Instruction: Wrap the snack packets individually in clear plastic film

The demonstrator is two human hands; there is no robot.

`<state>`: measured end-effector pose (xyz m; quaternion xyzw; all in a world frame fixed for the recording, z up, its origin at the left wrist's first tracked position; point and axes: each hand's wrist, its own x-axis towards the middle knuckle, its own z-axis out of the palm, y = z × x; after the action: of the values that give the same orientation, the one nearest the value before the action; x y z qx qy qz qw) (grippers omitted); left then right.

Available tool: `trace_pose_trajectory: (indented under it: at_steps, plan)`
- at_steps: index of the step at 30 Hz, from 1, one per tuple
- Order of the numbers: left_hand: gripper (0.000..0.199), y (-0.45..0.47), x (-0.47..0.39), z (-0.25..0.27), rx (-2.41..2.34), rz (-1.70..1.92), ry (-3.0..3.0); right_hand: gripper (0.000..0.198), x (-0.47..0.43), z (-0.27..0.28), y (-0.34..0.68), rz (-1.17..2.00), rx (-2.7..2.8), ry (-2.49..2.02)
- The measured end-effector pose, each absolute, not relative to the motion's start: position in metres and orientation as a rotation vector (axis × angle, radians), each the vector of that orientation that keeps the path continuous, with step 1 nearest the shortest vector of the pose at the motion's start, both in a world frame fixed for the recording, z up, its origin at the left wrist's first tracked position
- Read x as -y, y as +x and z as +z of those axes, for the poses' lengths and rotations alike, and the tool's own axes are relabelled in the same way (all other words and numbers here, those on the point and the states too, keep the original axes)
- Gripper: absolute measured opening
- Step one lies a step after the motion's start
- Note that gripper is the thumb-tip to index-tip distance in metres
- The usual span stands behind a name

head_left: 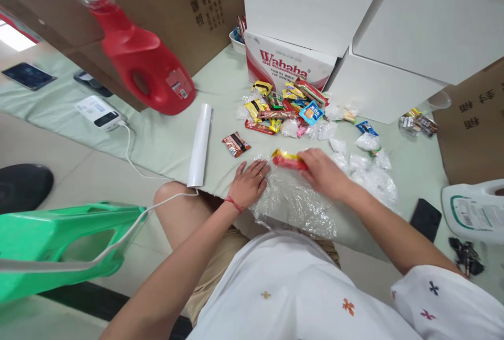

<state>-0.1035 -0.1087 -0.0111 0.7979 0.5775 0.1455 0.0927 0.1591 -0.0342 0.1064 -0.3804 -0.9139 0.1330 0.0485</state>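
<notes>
I see the right hand gripping a blurred, illegible red-and-yellow packet over the clear bag, one end hidden; the left hand lies open at the bag's edge.

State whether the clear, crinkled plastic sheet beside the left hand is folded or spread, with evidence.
Spread: the clear, crinkled plastic sheet covers a broad patch of pale green cloth beside the left hand.

Red-yellow packet in right grip
</notes>
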Motion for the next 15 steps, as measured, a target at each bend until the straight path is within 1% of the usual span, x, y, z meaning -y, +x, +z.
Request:
trace_pose_trajectory:
  at_steps: [3, 6, 9, 13, 15]
  plan:
    - [0.049, -0.104, 0.108, -0.01, -1.713, 0.424, 2.37, 0.036, 0.074, 0.075, 0.151, 0.379, 2.956, -1.109]
    - [0.051, -0.105, 0.108, -0.01, -1.704, 0.412, 2.372, 0.041, 0.071, 0.067, 0.143, 0.419, 3.063, -1.099]
    - [0.053, -0.106, 0.108, -0.01, -1.691, 0.385, 2.382, 0.037, 0.027, 0.086, 0.123, 0.442, 2.977, -1.164]
    - [0.055, -0.106, 0.108, -0.011, -1.698, 0.368, 2.388, 0.037, -0.06, 0.104, 0.072, 0.03, 2.611, -1.379]
    - [0.055, -0.106, 0.107, -0.011, -1.696, 0.355, 2.389, 0.038, -0.096, 0.098, 0.052, -0.017, 2.624, -1.437]
